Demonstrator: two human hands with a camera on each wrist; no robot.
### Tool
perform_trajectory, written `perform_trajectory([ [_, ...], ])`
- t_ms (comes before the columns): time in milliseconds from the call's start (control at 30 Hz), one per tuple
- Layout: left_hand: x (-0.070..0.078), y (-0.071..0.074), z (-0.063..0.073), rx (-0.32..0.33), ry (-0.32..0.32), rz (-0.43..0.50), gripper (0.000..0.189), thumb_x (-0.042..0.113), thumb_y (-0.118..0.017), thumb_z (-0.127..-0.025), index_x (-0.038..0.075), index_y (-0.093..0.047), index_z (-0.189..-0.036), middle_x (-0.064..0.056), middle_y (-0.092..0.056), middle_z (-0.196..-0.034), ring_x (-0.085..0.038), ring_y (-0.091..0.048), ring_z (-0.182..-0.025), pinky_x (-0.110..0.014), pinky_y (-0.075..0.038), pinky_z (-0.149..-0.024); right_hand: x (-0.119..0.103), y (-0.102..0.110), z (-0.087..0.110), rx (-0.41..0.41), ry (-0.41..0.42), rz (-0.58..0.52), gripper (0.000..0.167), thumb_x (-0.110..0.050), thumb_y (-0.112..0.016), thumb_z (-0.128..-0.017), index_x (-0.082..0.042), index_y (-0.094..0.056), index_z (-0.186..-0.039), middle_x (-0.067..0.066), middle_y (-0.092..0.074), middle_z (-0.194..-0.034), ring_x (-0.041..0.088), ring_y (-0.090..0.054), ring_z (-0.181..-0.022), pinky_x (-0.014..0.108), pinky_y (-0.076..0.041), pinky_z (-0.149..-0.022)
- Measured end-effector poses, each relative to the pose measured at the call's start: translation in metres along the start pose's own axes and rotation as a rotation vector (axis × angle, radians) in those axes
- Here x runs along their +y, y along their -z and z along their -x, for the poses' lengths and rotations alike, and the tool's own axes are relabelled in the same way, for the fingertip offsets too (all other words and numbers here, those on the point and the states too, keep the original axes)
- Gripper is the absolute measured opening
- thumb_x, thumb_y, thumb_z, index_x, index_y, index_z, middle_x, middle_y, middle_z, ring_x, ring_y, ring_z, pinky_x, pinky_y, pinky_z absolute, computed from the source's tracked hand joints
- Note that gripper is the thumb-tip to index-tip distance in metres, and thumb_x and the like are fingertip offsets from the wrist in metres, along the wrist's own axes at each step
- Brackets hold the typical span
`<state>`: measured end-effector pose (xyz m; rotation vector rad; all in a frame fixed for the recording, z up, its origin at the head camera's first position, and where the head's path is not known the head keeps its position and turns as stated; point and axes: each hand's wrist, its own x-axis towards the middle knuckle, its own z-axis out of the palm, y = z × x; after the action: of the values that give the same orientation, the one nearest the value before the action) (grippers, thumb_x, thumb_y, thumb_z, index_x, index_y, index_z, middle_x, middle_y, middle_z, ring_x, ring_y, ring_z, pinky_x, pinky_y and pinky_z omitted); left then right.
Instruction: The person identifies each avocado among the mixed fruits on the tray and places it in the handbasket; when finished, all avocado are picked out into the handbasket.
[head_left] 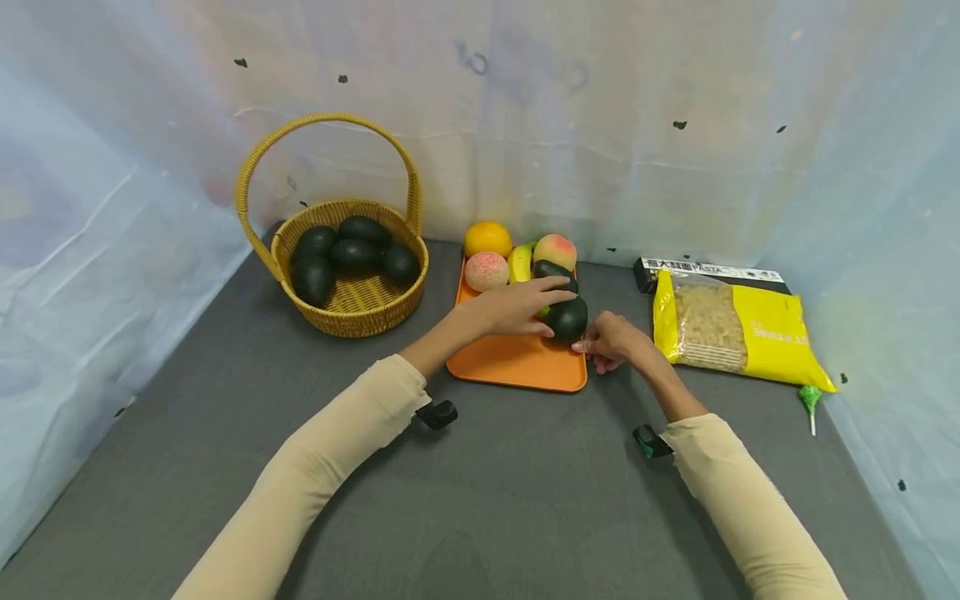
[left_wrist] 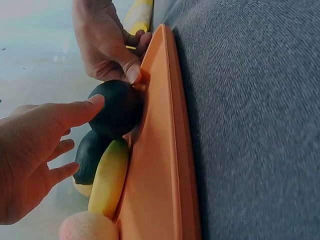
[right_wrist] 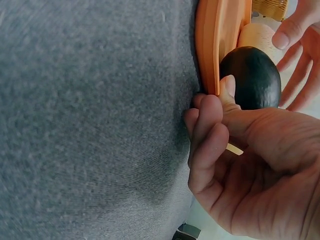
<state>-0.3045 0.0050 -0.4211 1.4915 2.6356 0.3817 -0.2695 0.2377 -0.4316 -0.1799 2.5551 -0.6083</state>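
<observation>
An orange tray (head_left: 517,367) carries toy-like fruit, including two dark avocados (head_left: 566,318) at its right side. My right hand (head_left: 613,337) pinches the tray's right edge, thumb inside the rim and curled fingers outside and below, as the right wrist view shows. Over the fruit reaches my left hand (head_left: 517,308), its fingers spread and fairly straight. In the left wrist view its thumb lies against or just in front of the nearer avocado (left_wrist: 117,109); contact is hard to tell. A banana (left_wrist: 110,175) lies beside the avocados, partly covered by the left hand in the head view.
A wicker basket (head_left: 360,321) with a tall handle holds several avocados at left. On the tray's far part sit an orange (head_left: 487,239), a pinkish fruit (head_left: 486,272) and a peach (head_left: 556,250). To the right lie a yellow pasta bag (head_left: 772,333), a black box (head_left: 647,275) and a green lollipop (head_left: 810,398).
</observation>
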Motion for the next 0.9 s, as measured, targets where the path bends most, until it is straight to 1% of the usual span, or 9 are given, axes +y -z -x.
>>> perform_trajectory([
  [133, 0.004, 0.0, -0.005, -0.002, -0.002, -0.003, 0.072, 0.036, -0.071, -0.1, 0.013, -0.04, -0.161, -0.013, -0.026, -0.174, -0.027, -0.039, -0.157, -0.04, -0.041, -0.125, -0.001, 0.002, 0.001, 0.005, -0.002, 0.0, 0.036, -0.028, -0.068, -0.103, 0.003, -0.073, -0.086, 0.005, -0.068, -0.061, 0.011, -0.065, -0.054, 0.029, -0.061, -0.058],
  [300, 0.007, -0.004, -0.012, -0.045, -0.004, -0.002, 0.075, 0.034, -0.072, -0.1, 0.013, -0.037, -0.163, -0.016, -0.024, -0.174, -0.029, -0.038, -0.157, -0.04, -0.04, -0.125, 0.002, 0.0, -0.001, 0.001, -0.004, -0.005, 0.035, -0.029, -0.068, -0.102, 0.002, -0.074, -0.086, 0.005, -0.068, -0.06, 0.011, -0.066, -0.053, 0.028, -0.06, -0.057],
  [433, 0.007, -0.009, -0.015, -0.068, 0.004, -0.008, 0.076, 0.034, -0.071, -0.101, 0.014, -0.035, -0.164, -0.014, -0.022, -0.175, -0.027, -0.037, -0.158, -0.039, -0.04, -0.125, 0.002, -0.001, -0.001, -0.005, 0.006, -0.002, 0.036, -0.029, -0.067, -0.103, 0.002, -0.074, -0.085, 0.005, -0.068, -0.06, 0.012, -0.066, -0.053, 0.029, -0.061, -0.058],
  [633, 0.01, -0.009, -0.019, -0.061, 0.006, 0.007, 0.078, 0.032, -0.073, -0.099, 0.013, -0.035, -0.164, -0.012, -0.018, -0.176, -0.026, -0.038, -0.157, -0.036, -0.041, -0.124, 0.001, 0.002, -0.001, 0.001, 0.006, 0.005, 0.036, -0.028, -0.067, -0.103, 0.003, -0.074, -0.086, 0.006, -0.068, -0.06, 0.012, -0.066, -0.053, 0.031, -0.062, -0.059],
  [733, 0.011, -0.01, -0.021, -0.085, 0.011, 0.004, 0.076, 0.031, -0.072, -0.1, 0.012, -0.035, -0.164, -0.013, -0.018, -0.176, -0.026, -0.038, -0.157, -0.036, -0.04, -0.125, 0.001, 0.002, -0.002, -0.003, 0.004, 0.001, 0.036, -0.029, -0.067, -0.103, 0.002, -0.074, -0.086, 0.006, -0.068, -0.06, 0.012, -0.066, -0.053, 0.031, -0.063, -0.059],
  [900, 0.01, -0.012, -0.023, -0.111, 0.002, 0.001, 0.074, 0.031, -0.07, -0.102, 0.01, -0.035, -0.164, -0.014, -0.026, -0.173, -0.029, -0.039, -0.157, -0.039, -0.037, -0.127, 0.0, 0.002, -0.004, -0.019, -0.005, 0.0, 0.036, -0.029, -0.067, -0.103, 0.002, -0.074, -0.086, 0.005, -0.069, -0.061, 0.011, -0.067, -0.054, 0.031, -0.063, -0.06],
])
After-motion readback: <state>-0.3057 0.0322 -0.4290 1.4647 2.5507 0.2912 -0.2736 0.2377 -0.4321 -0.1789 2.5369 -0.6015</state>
